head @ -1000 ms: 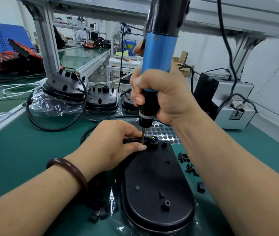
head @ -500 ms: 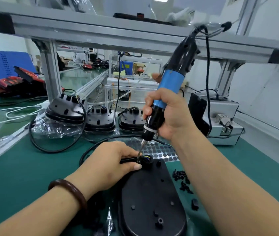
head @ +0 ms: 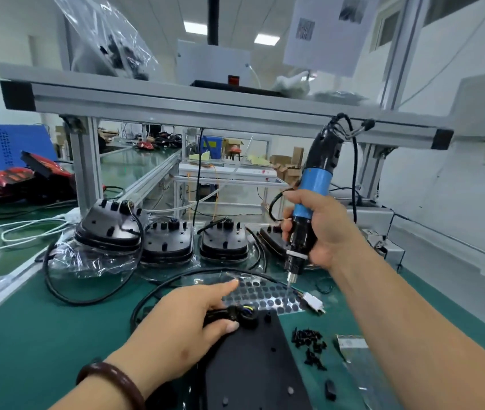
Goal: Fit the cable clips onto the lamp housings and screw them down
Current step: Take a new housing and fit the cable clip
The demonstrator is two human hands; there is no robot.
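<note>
lying flat on the green bench (head: 43,335), near edge: one black lamp housing (head: 250,368). left hand (head: 182,329) pinches the black cable (head: 219,315) at its far end, index finger straight. right hand (head: 324,232) wrapped round the blue screwdriver (head: 309,199), bit apart from the housing. loose screws (head: 309,347) just right of it. more housings (head: 164,241) in a row behind.

One wide-angle camera sits on the person's head, facing forward and slightly down along the green bench (head: 28,350). The left hand (head: 182,327) and right hand (head: 324,232) lie close beneath it; the aluminium shelf (head: 205,109) spans the far side.
</note>
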